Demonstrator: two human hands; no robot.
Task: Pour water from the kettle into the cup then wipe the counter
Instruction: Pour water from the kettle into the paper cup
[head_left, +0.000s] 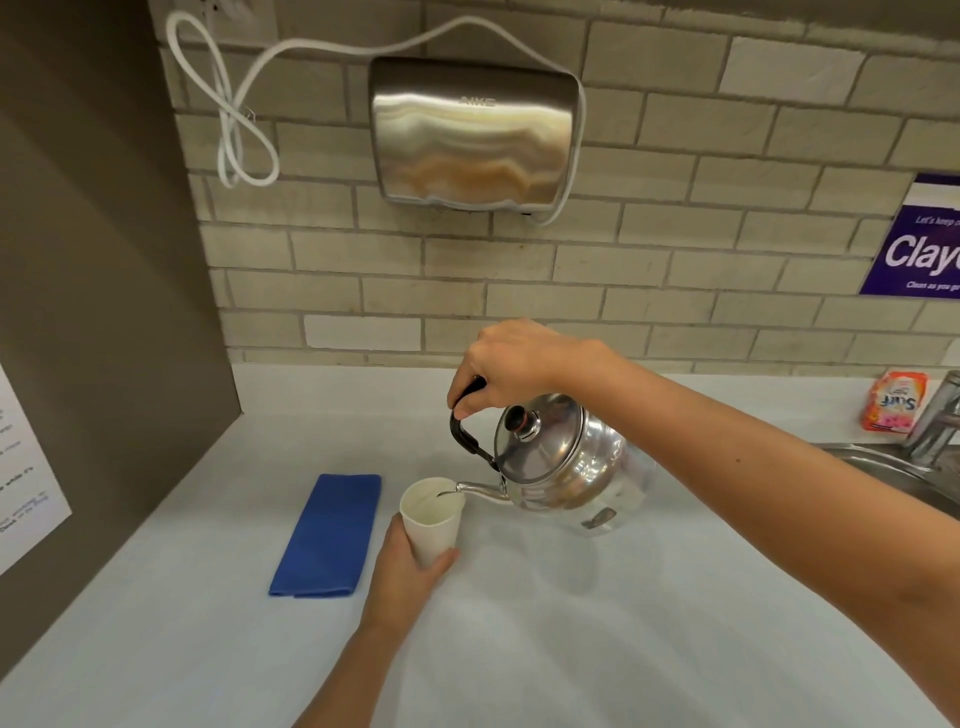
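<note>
A shiny metal kettle (563, 470) is tilted to the left above the white counter (571, 623), its thin spout reaching over the rim of a white paper cup (431, 519). My right hand (511, 361) grips the kettle's black handle from above. My left hand (402, 574) wraps around the lower part of the cup and holds it slightly tilted. A folded blue cloth (330, 535) lies flat on the counter just left of the cup.
A steel hand dryer (472, 137) with a white cord hangs on the tiled wall. A sink rim (883, 475) and tap (935, 421) sit at the right, with an orange packet (894, 401) behind. A grey side wall stands on the left.
</note>
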